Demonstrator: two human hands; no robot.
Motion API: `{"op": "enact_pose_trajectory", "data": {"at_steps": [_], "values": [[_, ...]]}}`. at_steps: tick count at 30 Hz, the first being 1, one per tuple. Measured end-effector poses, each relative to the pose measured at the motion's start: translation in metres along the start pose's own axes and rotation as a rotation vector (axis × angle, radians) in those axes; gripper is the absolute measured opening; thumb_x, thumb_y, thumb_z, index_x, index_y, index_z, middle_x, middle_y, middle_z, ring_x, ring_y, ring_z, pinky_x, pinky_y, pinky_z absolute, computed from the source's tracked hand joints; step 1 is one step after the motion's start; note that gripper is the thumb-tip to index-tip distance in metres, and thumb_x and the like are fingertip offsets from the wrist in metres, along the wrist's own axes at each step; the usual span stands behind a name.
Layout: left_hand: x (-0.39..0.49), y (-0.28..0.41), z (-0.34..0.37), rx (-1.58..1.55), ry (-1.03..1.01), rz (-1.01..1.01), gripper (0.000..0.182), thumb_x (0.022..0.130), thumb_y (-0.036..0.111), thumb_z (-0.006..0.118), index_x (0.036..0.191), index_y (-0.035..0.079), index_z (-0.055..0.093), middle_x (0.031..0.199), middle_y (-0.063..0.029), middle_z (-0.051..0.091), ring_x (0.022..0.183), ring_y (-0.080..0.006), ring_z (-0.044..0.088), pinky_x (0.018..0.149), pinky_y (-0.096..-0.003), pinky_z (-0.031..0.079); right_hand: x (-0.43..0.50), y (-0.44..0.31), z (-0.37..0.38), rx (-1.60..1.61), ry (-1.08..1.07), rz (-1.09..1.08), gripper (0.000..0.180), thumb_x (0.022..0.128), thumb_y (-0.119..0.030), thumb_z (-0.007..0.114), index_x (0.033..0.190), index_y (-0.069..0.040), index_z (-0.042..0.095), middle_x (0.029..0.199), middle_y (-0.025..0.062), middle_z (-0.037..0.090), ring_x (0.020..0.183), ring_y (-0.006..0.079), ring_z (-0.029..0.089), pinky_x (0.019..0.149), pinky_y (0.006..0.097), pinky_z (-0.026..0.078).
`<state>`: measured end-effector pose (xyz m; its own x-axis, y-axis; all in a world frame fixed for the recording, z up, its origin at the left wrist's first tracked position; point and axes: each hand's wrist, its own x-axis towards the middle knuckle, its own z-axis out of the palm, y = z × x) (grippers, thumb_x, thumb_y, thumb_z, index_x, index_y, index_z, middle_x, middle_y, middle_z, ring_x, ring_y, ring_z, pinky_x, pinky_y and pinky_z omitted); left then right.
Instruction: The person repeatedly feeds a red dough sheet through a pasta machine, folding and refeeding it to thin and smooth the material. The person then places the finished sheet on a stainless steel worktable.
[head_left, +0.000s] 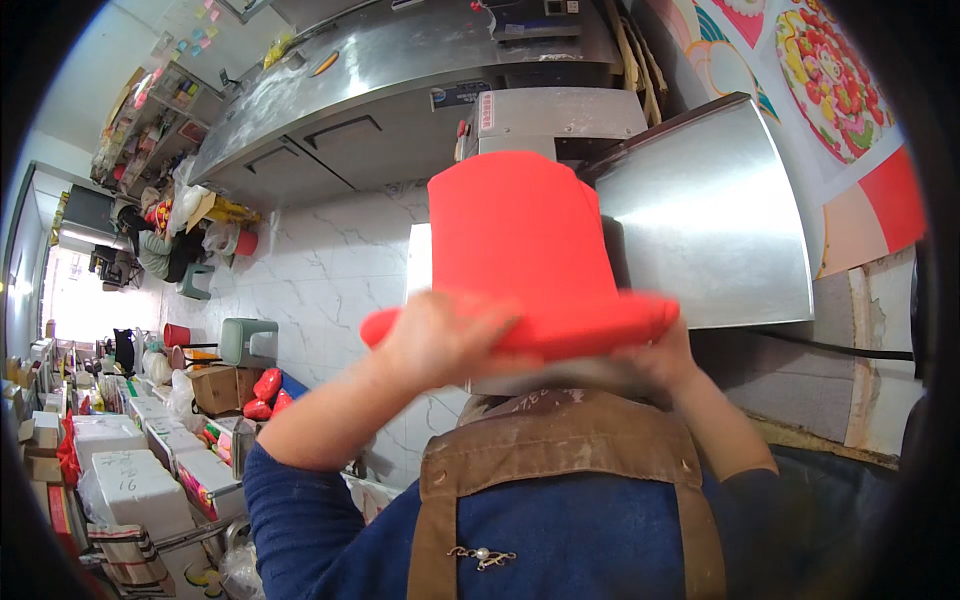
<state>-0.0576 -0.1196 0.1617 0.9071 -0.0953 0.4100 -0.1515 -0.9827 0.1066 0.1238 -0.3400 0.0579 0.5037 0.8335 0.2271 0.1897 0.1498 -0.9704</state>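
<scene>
A smooth bright red sheet, which looks like dough, (517, 225) rises in front of me over the near side of a metal machine (562, 112). Its near part is a thick fold or roll lying crosswise, blurred by motion. My left hand (450, 337) grips the left part of this roll, fingers over its near side. At the right end, my right hand (660, 352) has hold of it, its fingers partly hidden beneath. What lies under the roll is mostly covered by the red sheet.
A sloping steel tray (705, 217) adjoins the machine on the right. Beyond stands a long steel counter (360, 56). Another person (157, 247) sits far left near a green stool (247, 341). White foam boxes (135, 487) and cartons are stacked at the lower left.
</scene>
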Motion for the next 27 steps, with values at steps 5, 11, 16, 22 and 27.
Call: {"op": "enact_pose_trajectory", "data": {"at_steps": [5, 11, 16, 22, 27], "values": [[0.117, -0.125, -0.010, 0.218, 0.005, -0.429, 0.067, 0.074, 0.062, 0.071, 0.111, 0.006, 0.067, 0.091, -0.0131, 0.069, 0.083, -0.0308, 0.067, 0.074, -0.0400, 0.054, 0.159, -0.007, -0.007, 0.366, 0.327, 0.177, 0.050, 0.080, -0.021, 0.080, 0.119, 0.002, 0.058, 0.106, 0.0111, 0.067, 0.092, 0.0189, 0.066, 0.081, 0.0325, 0.055], [0.072, -0.134, 0.094, 0.443, -0.186, -0.524, 0.094, 0.087, 0.076, 0.038, 0.152, 0.009, 0.029, 0.156, -0.0148, 0.031, 0.146, -0.0291, 0.024, 0.119, -0.0455, 0.017, 0.242, 0.087, -0.008, -0.121, 0.280, 0.453, 0.053, 0.080, -0.039, 0.078, 0.112, 0.002, 0.064, 0.105, 0.0153, 0.069, 0.095, 0.0225, 0.067, 0.082, 0.0356, 0.052], [0.032, -0.141, 0.156, 0.178, -0.266, -0.673, 0.095, 0.088, 0.074, 0.040, 0.151, 0.003, 0.028, 0.157, -0.0174, 0.026, 0.148, -0.0282, 0.019, 0.120, -0.0430, 0.015, 0.225, 0.122, 0.000, -0.912, 0.319, 0.483, 0.082, 0.081, -0.060, 0.067, 0.132, 0.002, 0.051, 0.133, 0.0234, 0.053, 0.122, 0.0340, 0.052, 0.102, 0.0444, 0.041], [0.020, -0.148, 0.169, -0.122, -0.183, -0.700, 0.092, 0.087, 0.061, 0.054, 0.150, 0.000, 0.027, 0.157, -0.0223, 0.023, 0.148, -0.0327, 0.017, 0.120, -0.0454, 0.013, 0.188, 0.090, 0.034, -1.158, -0.265, -0.120, 0.082, 0.091, -0.043, 0.059, 0.148, 0.005, 0.025, 0.154, 0.0254, 0.025, 0.146, 0.0368, 0.021, 0.119, 0.0471, 0.017], [0.017, -0.153, 0.170, -0.150, -0.172, -0.698, 0.089, 0.090, 0.064, 0.045, 0.151, 0.001, 0.026, 0.158, -0.0219, 0.019, 0.149, -0.0340, 0.013, 0.119, -0.0504, 0.010, 0.177, 0.100, 0.053, -1.172, -0.239, 0.011, 0.084, 0.092, -0.038, 0.059, 0.152, 0.002, 0.016, 0.160, 0.0199, 0.013, 0.149, 0.0328, 0.010, 0.121, 0.0461, 0.010]]}}
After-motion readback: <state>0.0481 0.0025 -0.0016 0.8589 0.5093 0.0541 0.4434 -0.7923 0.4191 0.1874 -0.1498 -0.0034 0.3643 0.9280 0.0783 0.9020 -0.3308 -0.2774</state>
